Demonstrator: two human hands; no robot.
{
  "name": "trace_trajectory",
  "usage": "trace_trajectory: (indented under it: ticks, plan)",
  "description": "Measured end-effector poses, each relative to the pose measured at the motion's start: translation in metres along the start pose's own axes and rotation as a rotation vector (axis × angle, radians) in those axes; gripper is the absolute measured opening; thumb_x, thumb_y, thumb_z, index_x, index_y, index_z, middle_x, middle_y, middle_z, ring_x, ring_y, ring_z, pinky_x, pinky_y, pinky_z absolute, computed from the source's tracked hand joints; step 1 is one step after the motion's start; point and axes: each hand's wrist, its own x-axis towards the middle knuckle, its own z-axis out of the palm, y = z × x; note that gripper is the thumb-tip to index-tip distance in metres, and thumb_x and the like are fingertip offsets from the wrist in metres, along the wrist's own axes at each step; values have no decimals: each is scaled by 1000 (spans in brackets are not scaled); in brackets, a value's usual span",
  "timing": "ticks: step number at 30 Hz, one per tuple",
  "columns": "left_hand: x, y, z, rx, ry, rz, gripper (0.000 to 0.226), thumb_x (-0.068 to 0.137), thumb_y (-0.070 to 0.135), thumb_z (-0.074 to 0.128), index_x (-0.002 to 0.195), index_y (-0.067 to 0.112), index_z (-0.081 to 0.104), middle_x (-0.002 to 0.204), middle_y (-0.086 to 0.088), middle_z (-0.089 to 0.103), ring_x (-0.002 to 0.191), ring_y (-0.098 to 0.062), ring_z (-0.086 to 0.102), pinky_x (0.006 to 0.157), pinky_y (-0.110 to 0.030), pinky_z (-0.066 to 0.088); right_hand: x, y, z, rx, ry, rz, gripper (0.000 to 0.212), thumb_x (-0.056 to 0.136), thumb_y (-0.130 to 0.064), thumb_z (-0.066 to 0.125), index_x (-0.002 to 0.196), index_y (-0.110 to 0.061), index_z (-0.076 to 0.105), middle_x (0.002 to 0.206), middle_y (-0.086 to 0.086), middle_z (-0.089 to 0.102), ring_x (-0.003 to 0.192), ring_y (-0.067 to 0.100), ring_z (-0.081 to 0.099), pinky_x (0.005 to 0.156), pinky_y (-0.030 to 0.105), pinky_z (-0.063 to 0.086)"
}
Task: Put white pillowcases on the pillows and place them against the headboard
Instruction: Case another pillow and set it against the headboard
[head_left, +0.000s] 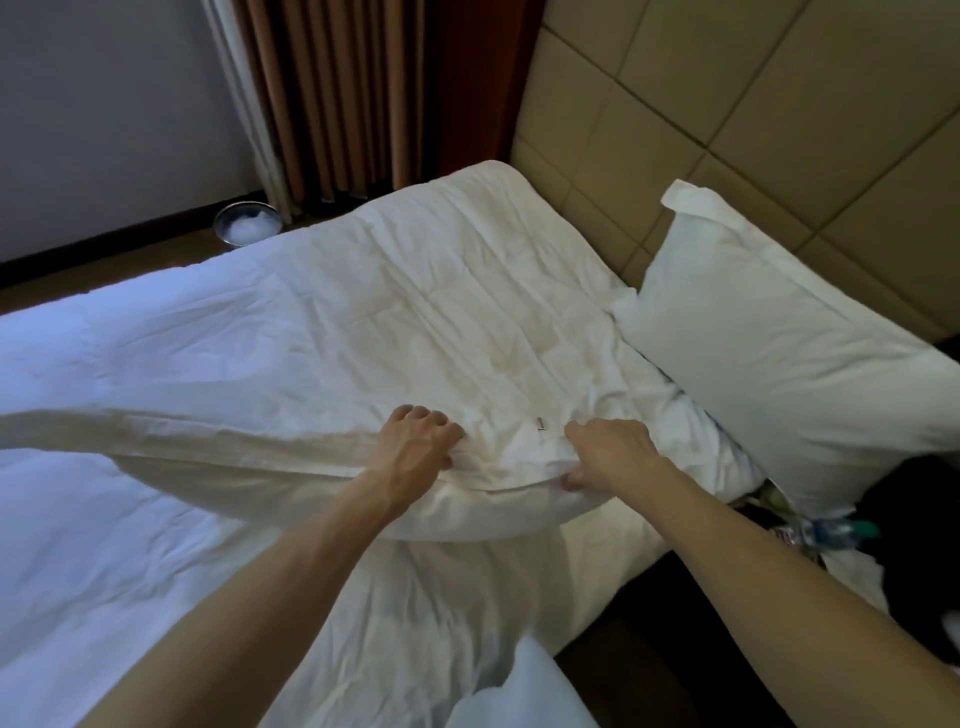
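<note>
Both hands are gripping the near end of the pillow (415, 322): the left hand (415, 441) and right hand (608, 449) are each pinching bunched white pillowcase cloth there. That pillow is stretching lengthwise away from the grip toward the headboard (727, 104), where a finished pillow (769, 332) is already leaning; the right hand is nearer it.

Dim, soft, wide-angle edge distortion.
</note>
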Motion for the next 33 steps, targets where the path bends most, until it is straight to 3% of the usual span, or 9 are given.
trace_trajectory:
  ticks: [3,5,7,10,16,20,25,29,33]
  plan:
    - [-3,6,3,29,56,-22,18,85,29,68,102,26,69,90,5,69,87,-22,63,87,-36,47,-17,21,22,16,207,-10,48,81,-39,72,118,-17,50,95,4,58,73,24,58,55,31,36]
    - [-4,9,0,74,99,-37,10,83,18,67,91,22,69,78,3,64,76,-23,60,79,-36,46,-27,27,36,-29,360,-48,48,60,-15,86,100,-14,60,75,4,52,55,21,42,45,27,22]
    - [-2,12,-6,102,132,-31,12,77,8,67,81,19,66,69,1,60,67,-24,56,71,-36,45,-34,31,43,-66,475,-67,53,41,5,82,88,-13,64,68,4,50,52,21,43,43,26,19]
    - [5,13,-22,99,157,-28,15,74,6,66,76,19,61,64,2,58,63,-23,54,64,-35,42,-40,37,53,-88,561,-73,52,43,14,70,88,-12,62,73,6,51,59,24,49,44,29,24]
    - [19,-9,-58,30,221,-185,11,77,12,69,80,23,69,73,1,69,73,-26,59,62,-32,36,-48,62,70,-9,681,-67,37,68,7,63,98,-11,51,85,8,52,73,25,50,50,33,41]
    - [22,-15,-56,53,186,-236,7,81,19,70,82,25,73,76,2,71,78,-26,58,67,-34,37,-53,74,83,41,490,-262,30,86,-49,60,84,-19,61,84,-2,58,78,19,54,69,34,49]
    - [26,1,-41,71,147,-182,13,83,14,65,84,25,72,77,4,71,78,-24,57,68,-34,38,-49,58,51,245,913,-162,25,88,-32,62,69,-16,56,70,0,54,65,18,49,53,32,43]
    - [28,-3,-39,44,181,-203,17,83,10,63,86,23,73,78,2,71,78,-25,55,66,-35,39,-20,37,30,262,550,-145,33,88,-43,62,111,-20,59,109,0,60,99,22,56,84,36,47]
    - [24,-9,-37,13,216,-184,16,89,14,61,89,24,74,80,4,71,76,-22,56,68,-34,42,0,13,26,185,373,-37,27,92,-22,57,118,-19,51,113,5,58,101,27,56,81,37,39]
